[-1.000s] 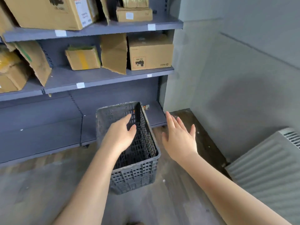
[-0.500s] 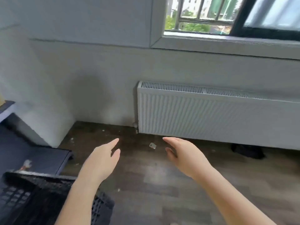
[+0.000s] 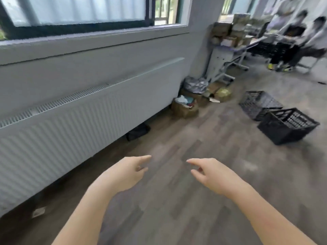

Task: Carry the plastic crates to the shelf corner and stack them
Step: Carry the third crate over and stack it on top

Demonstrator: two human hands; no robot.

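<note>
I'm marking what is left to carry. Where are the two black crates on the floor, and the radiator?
nearer black crate (image 3: 290, 133): head view, on its front side wall.
farther black crate (image 3: 256, 105): head view, on its left side wall.
radiator (image 3: 70, 124): head view, on its ribbed front panel.

The 2 crates, one grey (image 3: 259, 104) and one black (image 3: 287, 125), look like matt perforated plastic. The floor (image 3: 177, 200) shows matt wood-grain planks. The radiator (image 3: 70, 124) is ribbed, smooth white-painted metal.
</note>
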